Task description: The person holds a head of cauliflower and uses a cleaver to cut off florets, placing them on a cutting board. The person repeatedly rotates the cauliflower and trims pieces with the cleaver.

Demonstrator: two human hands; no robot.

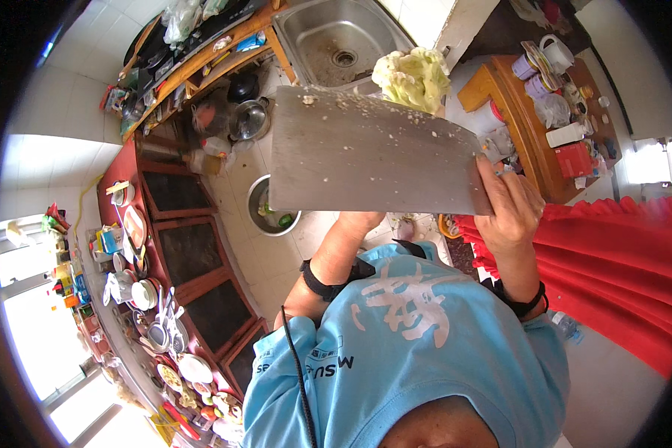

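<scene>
A large, flat rectangular grey sheet, a metal blade or a board, spans the middle, with small pale crumbs scattered on it. My right hand grips its right edge, fingertips against the face. The wrist end of my left hand shows below its lower edge; the fingers are hidden behind it, so what they hold cannot be told. Beyond the sheet's top edge is a pale yellow-green cauliflower, its lower part hidden. To the left, a steel bowl with green vegetable pieces stands on the floor, partly covered by the sheet.
A stainless sink lies ahead. At the left, a red-framed cabinet carries dishes and utensils. Pots stand under the stove counter. A wooden table with jars and boxes is at the right, near a red curtain.
</scene>
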